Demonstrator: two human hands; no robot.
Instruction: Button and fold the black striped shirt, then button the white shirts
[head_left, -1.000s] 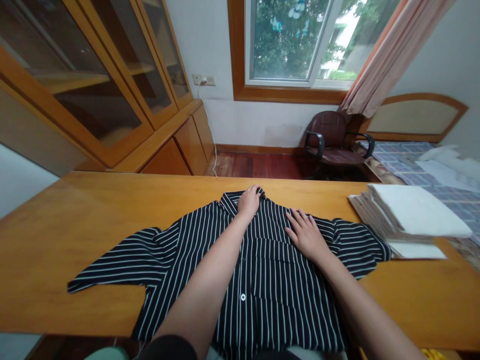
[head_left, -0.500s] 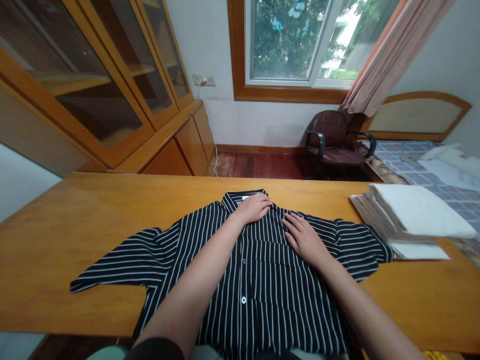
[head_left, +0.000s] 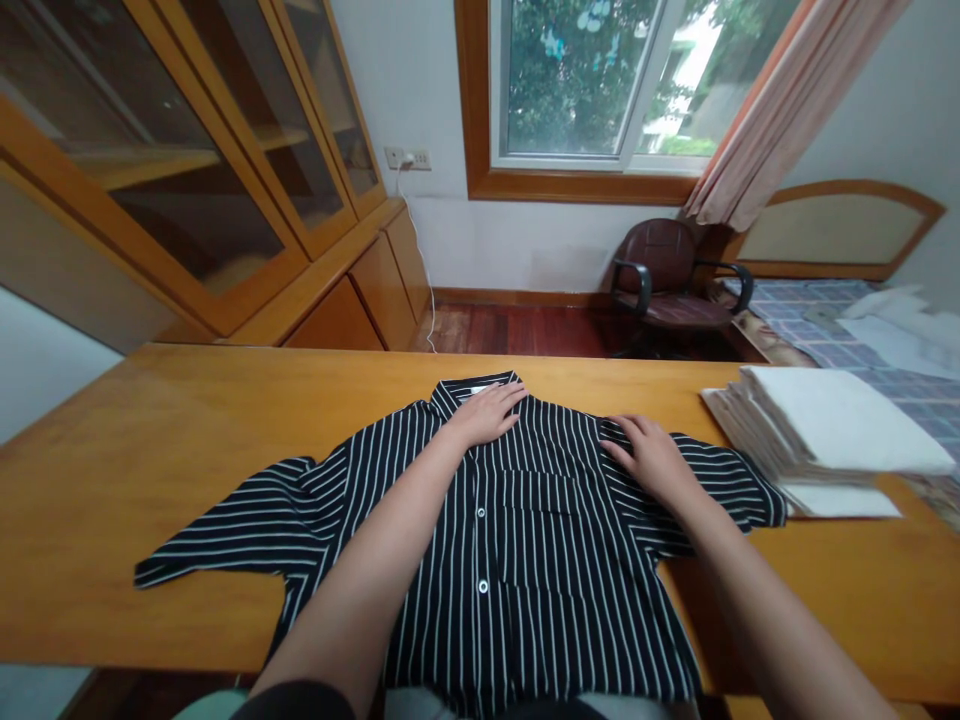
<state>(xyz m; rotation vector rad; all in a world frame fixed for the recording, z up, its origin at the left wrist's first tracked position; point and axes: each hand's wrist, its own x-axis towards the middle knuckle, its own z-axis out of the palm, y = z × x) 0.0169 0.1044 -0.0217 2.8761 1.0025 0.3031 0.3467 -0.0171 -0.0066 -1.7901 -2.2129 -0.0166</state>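
Note:
A black shirt with white stripes (head_left: 540,540) lies spread front side up, its collar toward the far edge and its sleeves out to both sides. Across the collar opening my left hand (head_left: 491,412) rests flat, fingers stretched out and pointing right; it covers part of the collar. My right hand (head_left: 651,458) lies on the shirt's right-hand shoulder, by the sleeve seam, with fingers apart and slightly bent. Neither hand grips the cloth visibly. Two light buttons show down the front, beside a chest pocket. The hem hangs at the table's near edge.
The shirt lies on a wooden table (head_left: 82,500). A stack of white folded sheets or boards (head_left: 832,420) stands at the right, touching the sleeve's end. Beyond are a glass-door cabinet (head_left: 225,200), an office chair (head_left: 667,270) and a bed (head_left: 795,310).
My right hand has moved right, from the chest to the shoulder. My left hand and the collar have shifted slightly left and away from me, and the shirt front looks smoother.

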